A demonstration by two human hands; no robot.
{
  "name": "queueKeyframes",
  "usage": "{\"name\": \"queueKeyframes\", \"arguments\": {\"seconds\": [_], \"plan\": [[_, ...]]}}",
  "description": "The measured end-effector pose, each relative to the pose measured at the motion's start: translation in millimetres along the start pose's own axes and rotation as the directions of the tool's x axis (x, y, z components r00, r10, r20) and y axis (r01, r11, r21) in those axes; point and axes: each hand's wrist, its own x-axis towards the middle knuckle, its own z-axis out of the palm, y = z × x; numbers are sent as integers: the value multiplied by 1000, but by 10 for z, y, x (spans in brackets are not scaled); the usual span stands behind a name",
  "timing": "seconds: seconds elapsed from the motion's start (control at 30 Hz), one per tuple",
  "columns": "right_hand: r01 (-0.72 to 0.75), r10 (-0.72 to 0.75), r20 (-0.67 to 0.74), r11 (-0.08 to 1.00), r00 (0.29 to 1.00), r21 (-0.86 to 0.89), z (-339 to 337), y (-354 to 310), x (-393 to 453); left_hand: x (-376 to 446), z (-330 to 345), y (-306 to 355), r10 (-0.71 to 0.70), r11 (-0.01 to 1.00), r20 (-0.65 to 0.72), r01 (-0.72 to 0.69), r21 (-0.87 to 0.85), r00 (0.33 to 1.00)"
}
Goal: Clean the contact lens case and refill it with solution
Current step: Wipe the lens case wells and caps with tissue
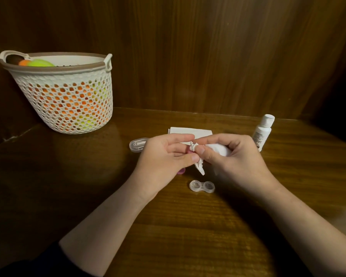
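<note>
The clear two-well contact lens case (202, 186) lies open on the wooden table, just below my hands. My left hand (164, 156) pinches a small pink cap (188, 150), mostly hidden by the fingers. My right hand (234, 158) grips a crumpled white tissue (218, 149) and presses a twisted end of it against that cap. A second pink cap (181, 171) peeks out on the table under my left hand. The white solution bottle (262, 131) stands capped to the right of my right hand.
A white perforated basket (68, 96) holding orange and green items stands at the back left. A clear oval container (137, 144) lies left of my left hand. A white flat packet (191, 130) lies behind my hands. Wooden walls close off the back.
</note>
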Motion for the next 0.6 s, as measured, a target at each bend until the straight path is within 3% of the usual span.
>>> {"name": "queueKeyframes", "arguments": {"seconds": [0.13, 0.23, 0.4, 0.6], "plan": [[-8, 0, -66, 993, 998, -119, -12, 19, 28, -26, 16, 40, 24, 999, 14, -24, 24, 1000], [-29, 23, -92, 997, 995, -73, 19, -14, 20, -34, 23, 69, -5, 999, -10, 5, -31, 1000], [-8, 12, 39, 996, 999, -87, 52, -74, -11, -22, -13, 48, -55, 994, -38, 51, -97, 998], [19, -22, -38, 997, 999, -80, 5, -89, 2, 2, -23, 49, -80, 973, 1, 79, -217, 997]]}}
